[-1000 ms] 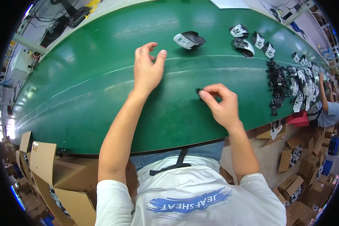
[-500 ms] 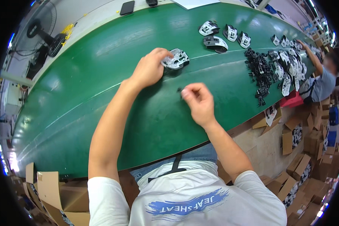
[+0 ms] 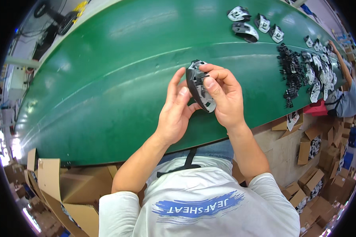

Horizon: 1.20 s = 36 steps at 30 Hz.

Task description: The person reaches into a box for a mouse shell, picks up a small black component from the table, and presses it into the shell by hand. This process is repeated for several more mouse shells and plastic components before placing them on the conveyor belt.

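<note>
Over the near part of the green table, both hands meet at a black and light grey computer mouse shell (image 3: 194,83), tilted up on its side with its hollow, ribbed inside toward my right hand. My left hand (image 3: 174,112) grips the shell's dark outer side, thumb and fingers around its edge. My right hand (image 3: 227,93) is closed at the inside, its thumb and forefinger pinching a small black plastic part (image 3: 204,77) against the shell. The fingers partly hide that part, so I cannot tell whether it is seated.
Several similar shells (image 3: 262,23) stand at the far right of the green table (image 3: 118,94). Beyond lie a heap of small black parts (image 3: 292,75) and a pile of white shells (image 3: 324,75). A co-worker's arm (image 3: 342,59) reaches in there. Open cardboard boxes (image 3: 83,183) flank the table's near edge.
My left hand has lifted the shell off the table, brought it nearer and turned it on its side. My right hand has carried the small black part up to the shell's inside. The view has shifted.
</note>
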{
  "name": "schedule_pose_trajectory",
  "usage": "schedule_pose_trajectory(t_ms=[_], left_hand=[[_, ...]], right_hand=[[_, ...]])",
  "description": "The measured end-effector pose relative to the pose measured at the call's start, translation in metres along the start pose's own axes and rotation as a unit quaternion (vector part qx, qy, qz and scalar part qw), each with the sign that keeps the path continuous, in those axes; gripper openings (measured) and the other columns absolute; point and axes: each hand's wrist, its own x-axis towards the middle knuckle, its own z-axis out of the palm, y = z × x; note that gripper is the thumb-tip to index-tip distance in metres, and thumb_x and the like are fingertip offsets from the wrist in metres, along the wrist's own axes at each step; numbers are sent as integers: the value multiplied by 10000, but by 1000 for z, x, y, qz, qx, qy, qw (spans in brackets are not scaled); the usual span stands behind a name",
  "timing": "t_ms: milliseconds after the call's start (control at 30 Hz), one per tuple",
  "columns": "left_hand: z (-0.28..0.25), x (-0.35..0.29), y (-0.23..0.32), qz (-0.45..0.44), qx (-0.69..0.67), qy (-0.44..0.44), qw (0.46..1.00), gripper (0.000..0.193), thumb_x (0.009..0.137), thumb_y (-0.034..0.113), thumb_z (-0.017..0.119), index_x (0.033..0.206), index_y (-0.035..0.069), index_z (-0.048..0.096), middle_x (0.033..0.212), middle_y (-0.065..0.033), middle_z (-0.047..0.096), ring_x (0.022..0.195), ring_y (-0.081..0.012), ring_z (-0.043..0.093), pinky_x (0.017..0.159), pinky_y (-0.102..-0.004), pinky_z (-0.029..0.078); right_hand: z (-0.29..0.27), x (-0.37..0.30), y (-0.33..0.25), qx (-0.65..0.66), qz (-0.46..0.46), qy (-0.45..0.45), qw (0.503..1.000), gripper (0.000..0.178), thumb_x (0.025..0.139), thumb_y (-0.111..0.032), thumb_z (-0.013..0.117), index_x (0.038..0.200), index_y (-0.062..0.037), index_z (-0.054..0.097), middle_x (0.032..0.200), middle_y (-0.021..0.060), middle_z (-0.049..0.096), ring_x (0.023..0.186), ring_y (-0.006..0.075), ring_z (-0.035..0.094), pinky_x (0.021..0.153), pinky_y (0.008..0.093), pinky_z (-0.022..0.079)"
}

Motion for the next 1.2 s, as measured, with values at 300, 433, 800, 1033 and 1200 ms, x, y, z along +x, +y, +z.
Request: schedule_pose_trajectory(t_ms=[300,433,800,1033,1200], left_hand=[[-20,-45,18,7,-114,9,993,631,1186,512,254,1650,107,387,1604,-120,521,1429,-265,563,1187,-470,477],[-23,-67,17,38,-137,19,990,652,1182,523,226,1664,110,373,1639,-183,483,1472,-305,537,1220,-482,453],[-29,-81,7,43,-24,-32,998,677,1182,506,271,1694,62,282,1638,-171,470,1492,-315,507,1249,-502,408],[-21,-81,7,28,-41,-11,999,677,1180,513,287,1680,56,301,1623,-166,484,1458,-303,541,1221,-492,439],[-17,-81,8,5,-36,15,999,662,1183,497,308,1679,59,301,1611,-150,496,1444,-289,550,1194,-475,458]], right_hand=[[28,-15,-46,-131,-25,-149,980,144,941,-159,840,1038,-68,784,1181,86,744,1295,287,616,1141,445,436],[28,-21,-64,-453,-203,-175,850,171,847,-196,883,968,-105,804,943,19,716,888,241,625,875,379,446],[46,-38,-71,-414,-111,-151,891,106,841,-140,862,887,-107,772,836,14,688,755,213,629,742,364,468],[47,-41,-56,-401,-136,-105,900,104,839,-127,861,839,-92,763,772,12,679,734,200,637,711,360,471],[40,-43,-52,-450,-162,-119,870,110,831,-133,864,841,-104,759,759,5,666,722,207,627,770,368,470]])
